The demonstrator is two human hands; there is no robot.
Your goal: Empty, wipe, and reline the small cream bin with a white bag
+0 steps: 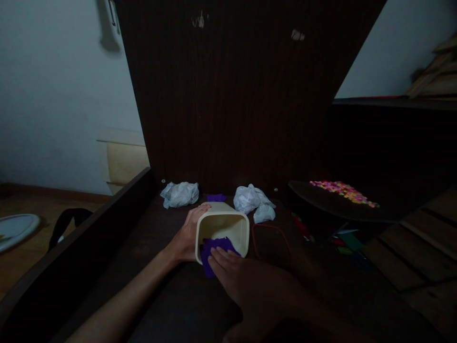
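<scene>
A cream plastic bin [222,207] lies tilted on the dark wooden surface with its mouth toward me. My left hand [189,233] is wrapped round its left side. At the lower rim, my right hand [232,274] presses a purple cloth [210,257] against the inside of the bin. Part of the cloth hangs over the rim. Beside the bin on the right lies a thin reddish-brown rim-shaped frame [254,240]. Behind the bin, a second purple piece [215,197] shows.
White plastic bags sit at the back, one on the left [181,194] and one on the right [248,199]. A tall dark panel [228,105] rises behind. At right, a dark shelf [307,197] carries small pink and yellow pieces [344,191]. A raised side board [89,245] runs along the left.
</scene>
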